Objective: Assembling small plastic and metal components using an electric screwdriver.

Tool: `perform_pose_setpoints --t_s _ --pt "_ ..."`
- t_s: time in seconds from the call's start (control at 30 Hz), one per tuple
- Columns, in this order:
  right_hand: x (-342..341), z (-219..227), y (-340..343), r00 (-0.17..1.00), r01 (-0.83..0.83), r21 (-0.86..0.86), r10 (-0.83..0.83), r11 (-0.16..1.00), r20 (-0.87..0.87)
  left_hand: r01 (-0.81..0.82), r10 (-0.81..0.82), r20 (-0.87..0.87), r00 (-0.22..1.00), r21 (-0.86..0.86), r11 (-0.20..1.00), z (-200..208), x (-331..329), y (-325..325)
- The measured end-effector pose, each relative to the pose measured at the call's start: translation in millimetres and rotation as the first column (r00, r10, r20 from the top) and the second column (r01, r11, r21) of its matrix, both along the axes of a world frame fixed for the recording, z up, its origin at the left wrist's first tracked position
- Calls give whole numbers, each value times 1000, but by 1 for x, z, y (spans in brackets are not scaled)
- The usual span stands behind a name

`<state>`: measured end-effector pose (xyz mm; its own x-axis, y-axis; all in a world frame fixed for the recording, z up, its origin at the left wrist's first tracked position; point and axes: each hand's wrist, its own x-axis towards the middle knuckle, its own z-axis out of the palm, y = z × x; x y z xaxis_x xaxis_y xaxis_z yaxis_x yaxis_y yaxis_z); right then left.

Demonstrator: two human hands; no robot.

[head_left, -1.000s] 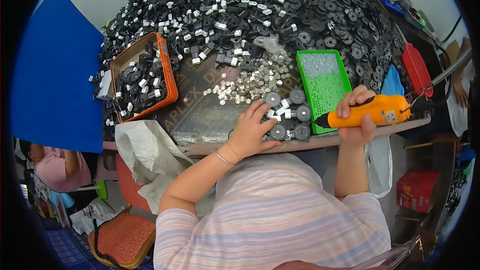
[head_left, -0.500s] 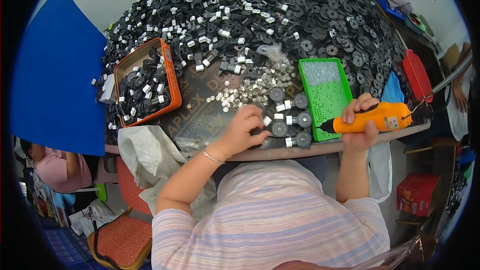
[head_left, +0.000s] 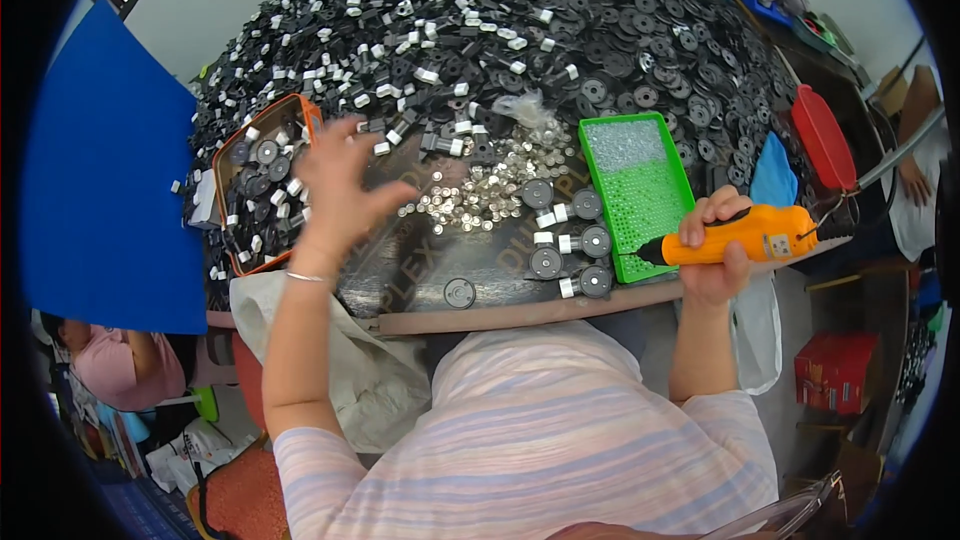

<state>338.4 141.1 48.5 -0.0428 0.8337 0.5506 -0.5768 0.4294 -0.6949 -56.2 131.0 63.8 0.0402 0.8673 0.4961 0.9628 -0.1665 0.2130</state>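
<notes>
My left hand (head_left: 345,180) is raised over the table beside the orange bin (head_left: 312,120), fingers spread and holding nothing. Inside that bin lie black round parts with white ends. In my right hand (head_left: 716,240) is an orange electric screwdriver (head_left: 765,238), its black tip pointing left over the lower end of the green tray (head_left: 690,180). Left of the tray sit several black wheel assemblies (head_left: 546,262) with white ends. A single black disc (head_left: 460,292) lies flat near the table's front edge. Small silver round pieces (head_left: 475,195) are heaped mid-table.
A big mound of black and white parts (head_left: 400,30) and black discs (head_left: 670,50) covers the back. To the right are a red tray (head_left: 826,140) and a blue cloth (head_left: 772,172). A blue panel (head_left: 110,180) stands at left. Other people are at both sides.
My left hand has moved left and away from the wheel assemblies to the orange bin, its fingers opening. A single disc now shows near the front edge. The screwdriver has barely moved.
</notes>
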Motion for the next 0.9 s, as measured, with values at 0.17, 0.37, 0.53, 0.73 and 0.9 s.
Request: perform_pose_setpoints --t_s 0.17,0.37,0.53,0.73,0.9 --pt "1 1 -3 999 21 -1 -21 1000 -31 571 -542 182 821 -285 770 -48 129 -2" --pt "15 0 -16 997 75 12 -75 997 -11 452 -479 81 874 -495 742 -72 191 -4" --pt "26 -8 -18 997 83 -18 -83 996 3 481 -465 152 872 -439 759 -75 205 -20" --pt "26 -9 -13 999 47 3 -46 999 -15 489 -452 188 872 -341 803 -83 205 -16" --pt "27 -10 -12 999 33 14 -33 999 -25 465 -432 175 885 -394 793 -76 201 -13"
